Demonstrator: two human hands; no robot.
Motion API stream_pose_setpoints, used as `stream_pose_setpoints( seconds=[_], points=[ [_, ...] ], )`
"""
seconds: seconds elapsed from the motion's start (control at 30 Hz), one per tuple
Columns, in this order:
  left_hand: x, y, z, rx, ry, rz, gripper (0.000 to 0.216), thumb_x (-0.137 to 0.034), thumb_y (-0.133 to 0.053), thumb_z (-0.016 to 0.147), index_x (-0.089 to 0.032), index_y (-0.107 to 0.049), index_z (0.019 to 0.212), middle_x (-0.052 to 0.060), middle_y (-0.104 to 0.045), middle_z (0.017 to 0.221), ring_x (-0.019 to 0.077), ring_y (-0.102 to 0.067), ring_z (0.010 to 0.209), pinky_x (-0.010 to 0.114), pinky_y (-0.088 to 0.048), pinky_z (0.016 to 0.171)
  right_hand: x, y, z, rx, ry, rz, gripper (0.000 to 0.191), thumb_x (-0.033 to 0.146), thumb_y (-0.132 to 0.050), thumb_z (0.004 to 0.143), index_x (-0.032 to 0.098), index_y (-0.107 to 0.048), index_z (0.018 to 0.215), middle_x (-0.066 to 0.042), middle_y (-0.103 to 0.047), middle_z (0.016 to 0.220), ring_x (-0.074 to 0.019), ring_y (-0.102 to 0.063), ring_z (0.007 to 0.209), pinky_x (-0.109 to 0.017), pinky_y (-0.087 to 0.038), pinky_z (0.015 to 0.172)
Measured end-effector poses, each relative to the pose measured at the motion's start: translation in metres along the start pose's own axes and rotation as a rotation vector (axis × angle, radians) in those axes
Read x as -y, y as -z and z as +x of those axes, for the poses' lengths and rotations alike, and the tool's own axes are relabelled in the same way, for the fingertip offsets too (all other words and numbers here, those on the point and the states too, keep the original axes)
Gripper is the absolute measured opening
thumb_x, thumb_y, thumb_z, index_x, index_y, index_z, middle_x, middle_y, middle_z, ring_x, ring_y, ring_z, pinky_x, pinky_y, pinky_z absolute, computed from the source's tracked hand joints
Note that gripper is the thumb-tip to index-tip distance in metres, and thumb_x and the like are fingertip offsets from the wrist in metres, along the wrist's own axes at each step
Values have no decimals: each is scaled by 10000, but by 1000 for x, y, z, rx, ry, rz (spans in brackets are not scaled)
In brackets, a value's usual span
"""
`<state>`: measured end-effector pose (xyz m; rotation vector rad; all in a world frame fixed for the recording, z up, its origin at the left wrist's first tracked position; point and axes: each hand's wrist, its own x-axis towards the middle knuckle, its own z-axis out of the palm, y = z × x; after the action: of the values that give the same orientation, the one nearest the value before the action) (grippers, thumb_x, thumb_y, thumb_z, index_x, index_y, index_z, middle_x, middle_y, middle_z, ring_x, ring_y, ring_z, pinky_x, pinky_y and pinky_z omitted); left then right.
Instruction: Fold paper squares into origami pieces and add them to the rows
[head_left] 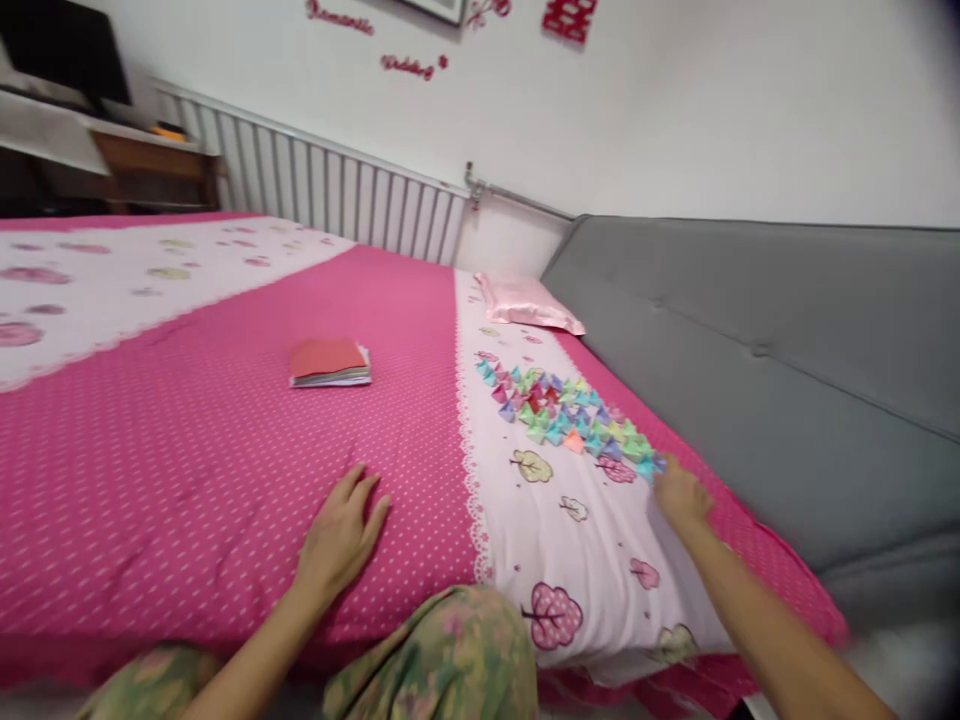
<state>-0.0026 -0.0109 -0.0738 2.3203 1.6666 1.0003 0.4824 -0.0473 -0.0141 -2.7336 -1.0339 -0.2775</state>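
Observation:
My left hand [341,530] lies on the pink dotted bedspread [247,480] with its fingers spread and nothing in them. Over at the right, my right hand [681,492] has its fingers closed at the near end of a group of small folded paper pieces [574,415]. A blue-purple folded paper piece [659,462] shows at its fingertips. The group holds many colours, among them green, blue, pink, red and orange, and rests on the white printed band of the bedspread. Beyond my left hand sits a stack of paper [330,362] with a red-orange sheet on top.
A pink pillow [525,302] lies at the far corner by the grey padded headboard [750,350]. Behind the bed runs a white radiator [322,180] with a pipe. A desk [154,160] with a dark monitor [64,50] stands at the far left.

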Motion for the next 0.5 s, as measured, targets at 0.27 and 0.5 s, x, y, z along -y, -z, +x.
stream_pose_setpoints(
  seconds=[0.27,0.5],
  points=[
    [-9,8,-7,-20,35,-130,371,-362,-406,832,-163,-558,1105,131,-523,1226,258,-461,1157,427,-345,994,33,-11,-92,-9,323,197,541,457,-363,824,166,-366,1280,-113,-614,1057,-290,-587,927,-399,-449,764],
    [-11,23,-71,-98,-148,-298,266,-263,-473,797,-203,-616,1013,134,-621,1040,255,-544,1036,416,-411,923,24,-48,-161,-78,593,146,524,461,-289,849,111,-482,1189,-155,-536,1171,-287,-463,1104,-406,-344,939]
  ],
)
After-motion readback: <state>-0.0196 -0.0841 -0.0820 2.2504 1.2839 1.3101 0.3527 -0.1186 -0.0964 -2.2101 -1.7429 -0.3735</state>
